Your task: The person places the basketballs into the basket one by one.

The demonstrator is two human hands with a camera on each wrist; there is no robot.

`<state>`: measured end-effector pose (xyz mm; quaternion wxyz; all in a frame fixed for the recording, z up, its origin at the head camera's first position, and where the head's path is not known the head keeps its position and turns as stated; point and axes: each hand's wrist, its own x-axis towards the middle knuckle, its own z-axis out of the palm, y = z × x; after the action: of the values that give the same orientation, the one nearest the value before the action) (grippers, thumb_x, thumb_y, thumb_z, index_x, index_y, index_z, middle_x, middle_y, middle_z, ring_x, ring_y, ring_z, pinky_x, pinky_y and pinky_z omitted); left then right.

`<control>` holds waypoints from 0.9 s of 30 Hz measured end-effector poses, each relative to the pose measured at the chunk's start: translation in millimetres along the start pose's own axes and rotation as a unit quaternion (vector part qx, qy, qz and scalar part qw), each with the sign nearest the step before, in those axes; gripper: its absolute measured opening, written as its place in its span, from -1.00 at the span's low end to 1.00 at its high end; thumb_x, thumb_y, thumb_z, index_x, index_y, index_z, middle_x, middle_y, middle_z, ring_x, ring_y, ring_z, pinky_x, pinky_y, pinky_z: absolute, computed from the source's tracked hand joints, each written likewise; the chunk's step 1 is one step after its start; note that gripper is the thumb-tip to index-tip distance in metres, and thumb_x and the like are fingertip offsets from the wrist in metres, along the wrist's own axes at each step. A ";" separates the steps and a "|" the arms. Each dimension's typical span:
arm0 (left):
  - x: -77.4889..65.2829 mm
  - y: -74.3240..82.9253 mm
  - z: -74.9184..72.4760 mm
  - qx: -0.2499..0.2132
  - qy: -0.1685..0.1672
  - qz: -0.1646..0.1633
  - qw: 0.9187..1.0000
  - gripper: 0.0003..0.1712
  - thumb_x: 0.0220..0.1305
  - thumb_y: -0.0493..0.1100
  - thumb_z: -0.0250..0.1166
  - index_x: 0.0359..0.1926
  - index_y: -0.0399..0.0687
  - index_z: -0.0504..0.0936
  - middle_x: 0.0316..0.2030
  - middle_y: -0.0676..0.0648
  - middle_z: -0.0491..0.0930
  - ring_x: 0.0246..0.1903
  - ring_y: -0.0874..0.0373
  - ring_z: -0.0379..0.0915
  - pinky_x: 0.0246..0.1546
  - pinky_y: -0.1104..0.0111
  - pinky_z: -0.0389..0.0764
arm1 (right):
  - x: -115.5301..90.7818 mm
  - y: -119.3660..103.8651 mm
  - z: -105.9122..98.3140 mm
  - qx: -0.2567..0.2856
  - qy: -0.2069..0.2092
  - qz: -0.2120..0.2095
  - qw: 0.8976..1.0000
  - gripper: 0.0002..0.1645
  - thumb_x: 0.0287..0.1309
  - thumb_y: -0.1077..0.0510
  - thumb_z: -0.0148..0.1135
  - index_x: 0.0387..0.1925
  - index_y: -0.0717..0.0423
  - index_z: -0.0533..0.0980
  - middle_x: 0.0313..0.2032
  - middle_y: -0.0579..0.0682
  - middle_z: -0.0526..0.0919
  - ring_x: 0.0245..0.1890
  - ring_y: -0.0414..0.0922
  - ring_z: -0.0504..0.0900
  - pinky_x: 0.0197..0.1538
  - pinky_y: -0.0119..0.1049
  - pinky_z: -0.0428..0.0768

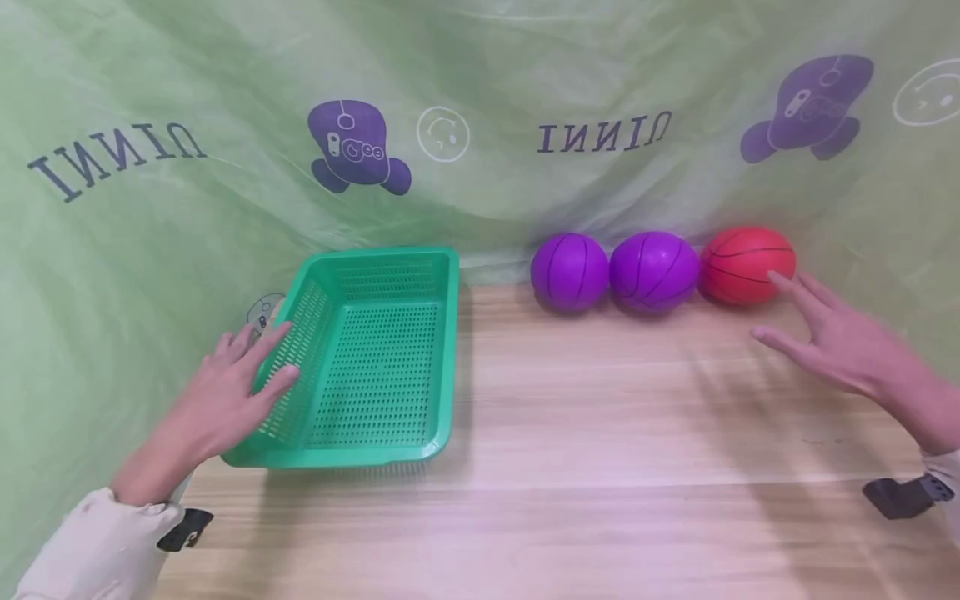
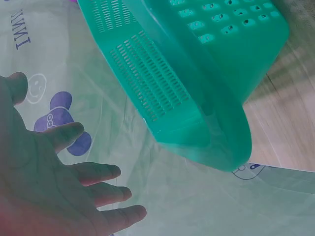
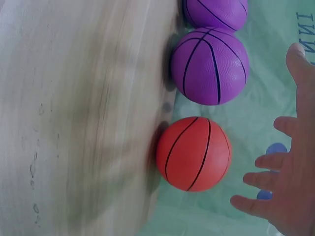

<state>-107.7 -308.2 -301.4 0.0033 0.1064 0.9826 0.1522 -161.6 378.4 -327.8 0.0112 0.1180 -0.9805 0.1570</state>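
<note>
A green perforated plastic basket (image 1: 447, 358) stands on the left of the table. Over its left rim hovers my left hand (image 1: 225, 400), fingers spread and holding nothing; the left wrist view shows a gap between this hand (image 2: 64, 182) and the basket (image 2: 197, 98). Against the back curtain sit a red ball (image 1: 738, 265) and two purple balls, one in the middle (image 1: 652, 273) and one at the left (image 1: 570, 272), all with black basketball lines. My right hand (image 1: 847, 337) is nearest the red ball, fingers extended, and in the right wrist view it is apart from that ball (image 3: 194, 154).
A pale green curtain (image 1: 487, 192) with purple bears and lettering hangs behind and along both sides of the wood-grain table (image 1: 570, 433). The balls stand in a row at the table's back edge, right of the basket.
</note>
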 end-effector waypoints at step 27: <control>1.6 -11.6 -6.8 0.006 0.007 -0.011 1.000 -0.25 0.55 0.13 -0.01 0.53 -0.23 0.12 0.24 -0.63 0.21 0.15 -0.58 0.18 -0.09 -0.47 0.26 | 22.0 35.0 -20.9 0.031 0.028 -0.025 0.999 -0.04 0.31 -0.04 0.26 0.51 0.30 0.05 0.26 0.64 0.14 0.18 0.60 0.15 -0.03 0.60 0.13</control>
<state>-111.9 -320.7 -298.3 -0.0020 0.0944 0.9847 0.1465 -191.5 412.2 -317.3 0.0390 0.1385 -0.9712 0.1899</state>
